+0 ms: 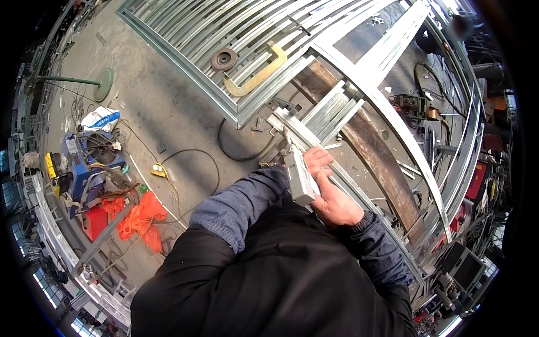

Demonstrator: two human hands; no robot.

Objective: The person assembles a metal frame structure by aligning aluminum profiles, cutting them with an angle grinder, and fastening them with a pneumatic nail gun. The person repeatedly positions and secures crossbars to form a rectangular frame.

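Observation:
My right hand (332, 196) is closed, fingers curled against the side of a silver-grey boxy metal piece (300, 178); its exact kind I cannot make out. The piece slants in front of my chest, its narrow end pointing away toward a galvanized steel rail (300, 129). The sleeve of my left arm reaches in behind the piece, and my left hand is hidden there. Beyond lies a large galvanized frame (179, 73) with many parallel bars. On it rest a yellowish C-shaped clamp (255, 78) and a dark grinding disc (224, 59).
A rusty steel beam (373, 146) runs under the rails at right. On the left floor stand a blue machine (84, 163), an orange plastic bag (140, 219), a yellow box (159, 170) and loose cables. A green round-based stand (104, 84) is farther left.

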